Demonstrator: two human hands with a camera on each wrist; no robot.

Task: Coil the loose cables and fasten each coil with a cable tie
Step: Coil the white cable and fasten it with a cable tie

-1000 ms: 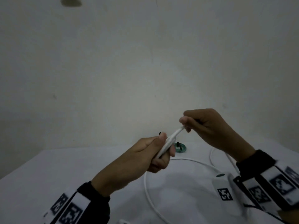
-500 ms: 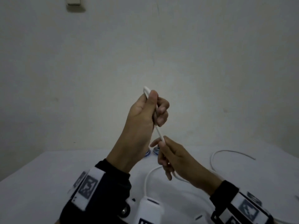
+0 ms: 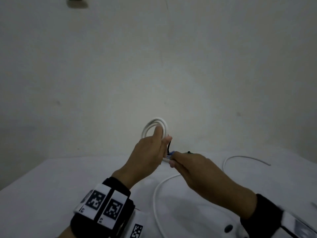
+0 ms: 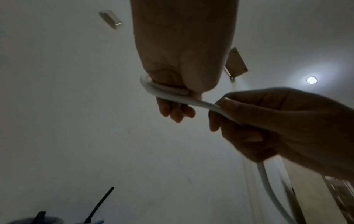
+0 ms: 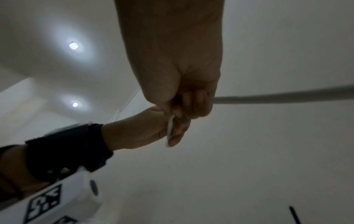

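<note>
My left hand [image 3: 151, 152] grips a small coil of white cable [image 3: 155, 125] held upright above the white table [image 3: 51, 186]; the loops stick up over my thumb. In the left wrist view the coil [image 4: 162, 89] wraps under my curled fingers. My right hand [image 3: 187, 162] pinches the same cable just right of the left hand, and the slack [image 3: 157, 194] trails down in an arc across the table. The right wrist view shows the cable [image 5: 277, 95] leaving my right hand [image 5: 184, 112] sideways. A black cable tie [image 3: 169, 146] shows between the hands.
The loose end of the white cable [image 3: 243, 158] curves over the table at the right. A black tie [image 4: 99, 204] stands up by some blue items [image 3: 171, 152] behind the hands. A plain wall rises close behind the table.
The left hand has come down from its raised pose and now holds a formed coil. The right hand moved up beside it, pinching the cable close to the coil.
</note>
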